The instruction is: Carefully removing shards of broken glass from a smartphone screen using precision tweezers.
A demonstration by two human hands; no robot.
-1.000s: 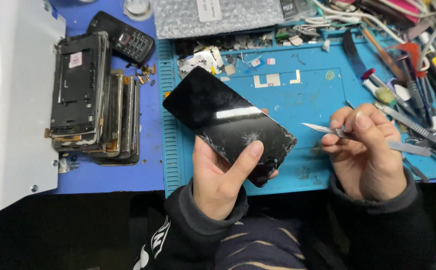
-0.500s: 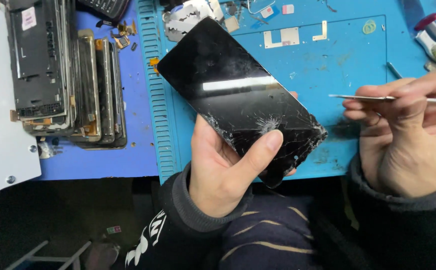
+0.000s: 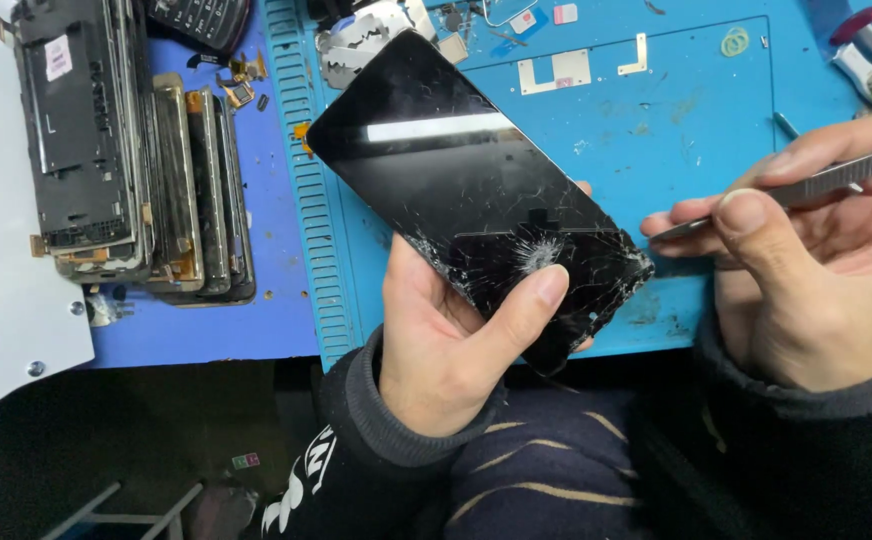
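Since half a second ago the cracked phone (image 3: 476, 200) looms larger and nearer the camera, and the metal tweezers (image 3: 806, 185) have drawn close to its lower right corner. Left hand (image 3: 456, 340) grips the phone from beneath, thumb pressed on the glass just beside the impact point, holding it tilted above the blue work mat (image 3: 676, 120). Right hand (image 3: 816, 270) is closed around the tweezers, their tip pointing at the phone's edge but apparently not touching it. As a judgement, the work is at an early stage: the screen looks fully seated, with no gap or lifted corner showing. Its dark glass is clean toward the upper end and webbed with cracks near the bottom. Stacked phone frames (image 3: 126, 150) stand near the mat's left edge
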